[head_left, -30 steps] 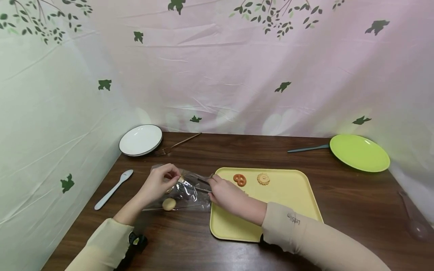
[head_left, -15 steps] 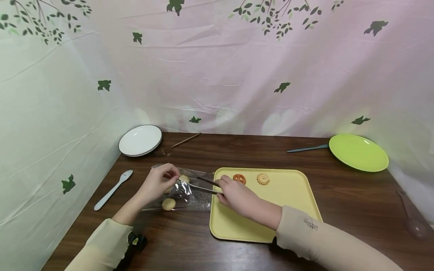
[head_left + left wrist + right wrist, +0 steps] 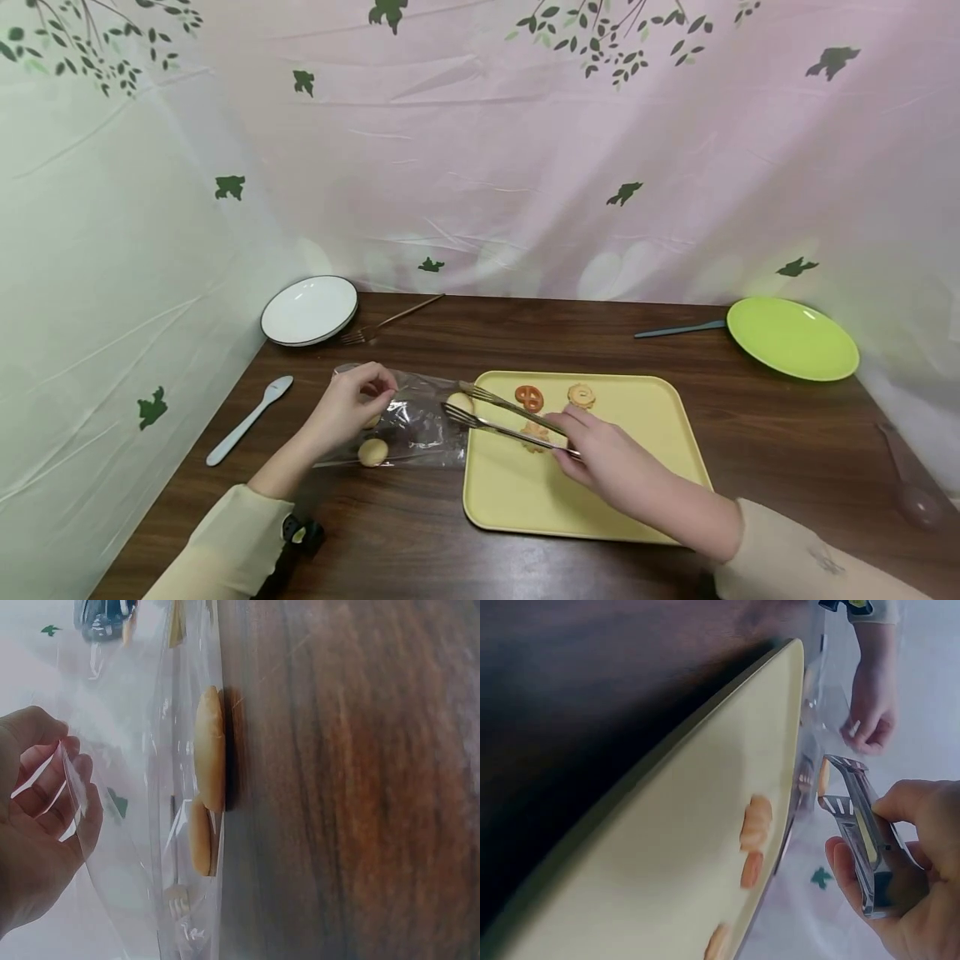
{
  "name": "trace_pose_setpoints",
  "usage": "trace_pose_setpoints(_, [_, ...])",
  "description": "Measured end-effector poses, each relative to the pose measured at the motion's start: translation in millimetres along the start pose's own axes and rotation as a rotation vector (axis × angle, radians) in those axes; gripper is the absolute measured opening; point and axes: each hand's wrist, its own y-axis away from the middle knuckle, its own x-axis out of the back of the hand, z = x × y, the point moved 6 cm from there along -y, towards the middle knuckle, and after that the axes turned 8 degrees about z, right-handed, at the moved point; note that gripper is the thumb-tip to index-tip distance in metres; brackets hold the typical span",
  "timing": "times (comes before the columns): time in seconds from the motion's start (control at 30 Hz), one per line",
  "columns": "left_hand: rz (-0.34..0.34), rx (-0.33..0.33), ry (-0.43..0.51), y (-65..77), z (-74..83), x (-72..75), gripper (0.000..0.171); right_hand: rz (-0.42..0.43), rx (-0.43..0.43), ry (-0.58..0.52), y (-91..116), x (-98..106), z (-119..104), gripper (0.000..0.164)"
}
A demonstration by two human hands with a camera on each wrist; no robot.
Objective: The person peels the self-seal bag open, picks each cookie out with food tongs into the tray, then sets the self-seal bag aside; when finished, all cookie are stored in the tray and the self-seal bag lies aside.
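In the head view my left hand (image 3: pixel 351 408) pinches the raised edge of a clear plastic bag (image 3: pixel 420 437) lying on the table. Two round cookies (image 3: pixel 372 452) rest in the bag; the left wrist view shows them from the side behind the film. With my right hand (image 3: pixel 618 467) I grip metal tongs (image 3: pixel 864 814) by their sides. Between the tong tips is a pale round cookie (image 3: pixel 460 403), held by the tray's left edge. On the yellow tray (image 3: pixel 592 492) lie a pretzel (image 3: pixel 529 398), a scalloped ring cookie (image 3: pixel 581 395) and another cookie (image 3: pixel 536 437) partly behind the tongs.
A white plate (image 3: pixel 310 311) and a fork (image 3: pixel 390 321) lie at the back left. A pale knife (image 3: pixel 251 421) is at the left. At the back right are a green plate (image 3: pixel 792 337) and a blue-grey utensil handle (image 3: pixel 678 329). A translucent spoon (image 3: pixel 915 492) lies far right.
My right hand has moved right, drawing the tongs and a cookie away from the left hand to the tray's left edge. The left hand keeps its place on the bag.
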Motion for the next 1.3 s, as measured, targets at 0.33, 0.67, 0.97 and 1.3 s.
trace_pose_setpoints(0.33, [-0.003,-0.003,-0.006,0.2,-1.7,0.6,0.004,0.173,0.009,0.033,45.3,46.8,17.8,0.039])
trace_pose_setpoints(0.67, [-0.002,-0.01,-0.019,2.8,-1.2,4.0,0.009,0.186,-0.102,0.117,94.3,59.0,42.8,0.034])
trace_pose_setpoints(0.97, [0.0,-0.016,-0.025,3.6,-1.8,4.7,0.01,0.162,-0.126,0.182,119.7,52.7,56.8,0.038])
trace_pose_setpoints(1.3, [-0.011,-0.018,-0.028,3.3,-2.7,4.0,0.01,0.148,-0.124,0.145,105.4,59.9,56.7,0.046])
